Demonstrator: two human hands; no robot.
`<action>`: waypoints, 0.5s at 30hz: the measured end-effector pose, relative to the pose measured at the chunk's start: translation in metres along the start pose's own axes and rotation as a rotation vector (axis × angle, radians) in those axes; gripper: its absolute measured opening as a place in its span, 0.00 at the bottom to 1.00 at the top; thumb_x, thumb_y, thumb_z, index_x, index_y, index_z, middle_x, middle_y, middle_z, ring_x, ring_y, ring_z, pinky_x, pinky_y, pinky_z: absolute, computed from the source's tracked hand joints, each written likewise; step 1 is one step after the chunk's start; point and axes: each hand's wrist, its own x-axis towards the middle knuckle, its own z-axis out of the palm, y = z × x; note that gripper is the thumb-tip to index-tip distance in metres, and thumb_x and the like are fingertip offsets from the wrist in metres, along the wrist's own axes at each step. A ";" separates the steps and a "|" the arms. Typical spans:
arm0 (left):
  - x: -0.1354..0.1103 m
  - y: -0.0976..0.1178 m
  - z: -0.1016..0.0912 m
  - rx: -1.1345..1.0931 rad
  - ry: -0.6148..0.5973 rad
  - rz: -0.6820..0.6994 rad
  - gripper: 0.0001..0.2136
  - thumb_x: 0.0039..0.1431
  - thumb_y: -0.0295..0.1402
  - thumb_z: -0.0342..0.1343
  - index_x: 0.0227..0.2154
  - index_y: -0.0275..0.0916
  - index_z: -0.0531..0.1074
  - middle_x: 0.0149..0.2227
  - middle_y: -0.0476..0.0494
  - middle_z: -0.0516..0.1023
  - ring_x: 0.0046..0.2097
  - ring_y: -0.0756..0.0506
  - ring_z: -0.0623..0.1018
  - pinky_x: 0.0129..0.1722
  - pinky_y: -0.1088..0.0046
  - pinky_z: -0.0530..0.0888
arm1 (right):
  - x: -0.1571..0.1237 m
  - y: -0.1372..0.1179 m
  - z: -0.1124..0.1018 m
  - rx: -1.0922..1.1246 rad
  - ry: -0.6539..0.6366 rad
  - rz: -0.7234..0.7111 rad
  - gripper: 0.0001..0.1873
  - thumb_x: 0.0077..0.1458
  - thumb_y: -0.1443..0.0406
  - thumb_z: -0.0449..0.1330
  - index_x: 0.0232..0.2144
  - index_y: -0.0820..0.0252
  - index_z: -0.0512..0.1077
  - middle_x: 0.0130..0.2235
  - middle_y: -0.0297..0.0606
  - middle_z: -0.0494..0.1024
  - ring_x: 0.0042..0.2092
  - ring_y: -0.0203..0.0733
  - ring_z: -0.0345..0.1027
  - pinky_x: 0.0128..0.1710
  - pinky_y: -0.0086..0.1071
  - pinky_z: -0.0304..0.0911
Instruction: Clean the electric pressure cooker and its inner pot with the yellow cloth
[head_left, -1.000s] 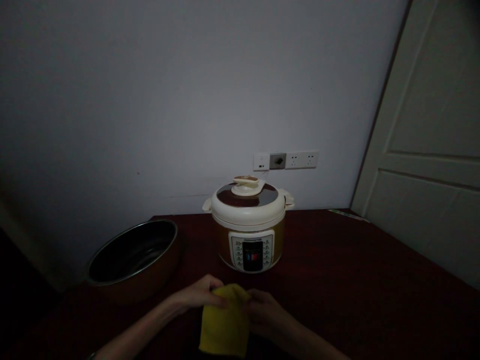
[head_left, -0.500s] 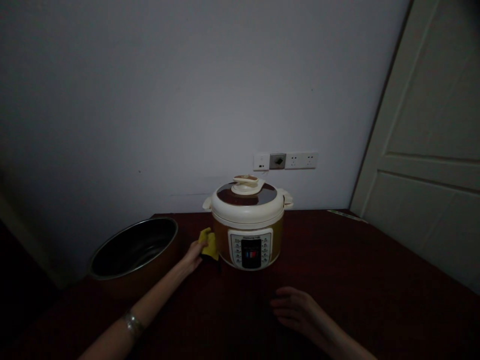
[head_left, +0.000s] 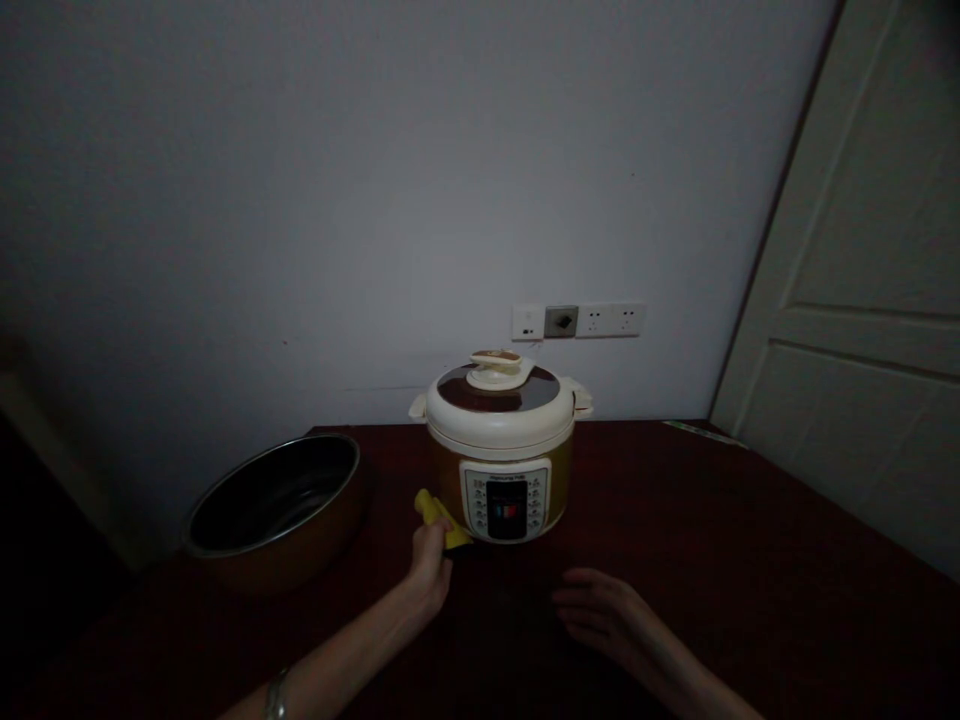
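A cream and gold electric pressure cooker (head_left: 500,430) stands upright on the dark red table (head_left: 645,520), its lid on and its control panel facing me. My left hand (head_left: 433,555) is closed around a yellow cloth (head_left: 442,520) at the cooker's lower left front. Whether the cloth touches the cooker's side I cannot tell. To the right, in front of the cooker, my right hand (head_left: 600,610) hovers over or rests on the table with its fingers stretched out and holding nothing.
A large brown pot with a dark inside (head_left: 274,500) sits at the table's left. Wall sockets (head_left: 611,320) are behind the cooker. A flat strip (head_left: 705,433) lies along the back right edge, near a pale door (head_left: 862,330).
My left hand has brought the yellow cloth toward me and to the right, from beside the cooker to its lower front corner. My right hand has barely moved.
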 end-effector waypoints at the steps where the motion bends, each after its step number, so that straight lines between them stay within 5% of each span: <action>1: -0.004 -0.002 0.002 -0.005 0.011 -0.003 0.08 0.52 0.17 0.48 0.28 0.35 0.67 0.21 0.50 0.72 0.23 0.50 0.73 0.31 0.73 0.71 | 0.001 -0.002 -0.001 -0.003 0.011 -0.004 0.20 0.45 0.61 0.63 0.41 0.62 0.69 0.41 0.48 0.79 0.42 0.46 0.74 0.48 0.41 0.63; 15: -0.018 -0.030 0.000 -0.014 -0.236 -0.132 0.10 0.46 0.26 0.54 0.34 0.36 0.67 0.29 0.46 0.77 0.33 0.44 0.77 0.40 0.67 0.71 | 0.011 -0.024 0.016 -0.089 0.079 -0.023 0.22 0.36 0.62 0.68 0.36 0.64 0.71 0.39 0.48 0.79 0.43 0.47 0.73 0.52 0.41 0.61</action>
